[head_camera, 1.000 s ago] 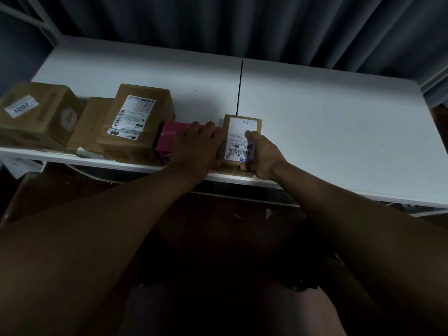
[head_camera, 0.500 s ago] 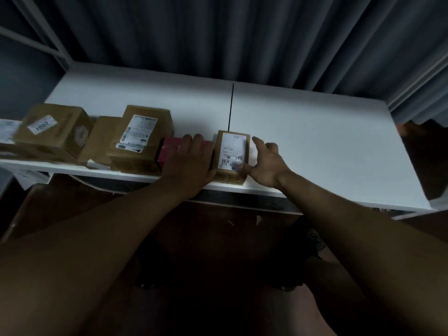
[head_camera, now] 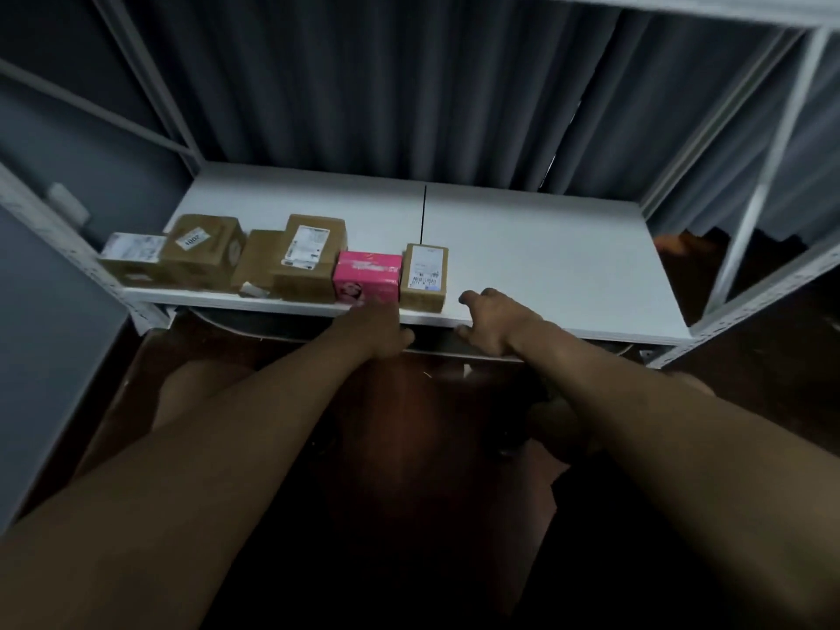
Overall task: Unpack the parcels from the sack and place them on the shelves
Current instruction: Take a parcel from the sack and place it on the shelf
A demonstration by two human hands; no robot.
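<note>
A small brown parcel (head_camera: 425, 277) with a white label stands on the white shelf (head_camera: 545, 266) near its front edge. It touches a pink box (head_camera: 367, 276) on its left. Further left sit several brown cardboard parcels (head_camera: 309, 256), one marked 1002 (head_camera: 202, 247). My left hand (head_camera: 379, 327) hangs at the shelf's front edge below the pink box, fingers loosely curled, holding nothing. My right hand (head_camera: 493, 318) is just right of the small parcel, clear of it, fingers relaxed and empty. The sack is not in view.
The right half of the shelf is bare white board. Metal uprights (head_camera: 754, 175) frame the shelf at both sides, with a higher shelf edge (head_camera: 682, 6) above. Grey curtain (head_camera: 386, 84) hangs behind. Dark floor lies below my arms.
Both hands have let go of the small brown parcel and drawn back toward the shelf's front edge. The pink box, covered before by my left hand, now shows fully. The camera pulled back.
</note>
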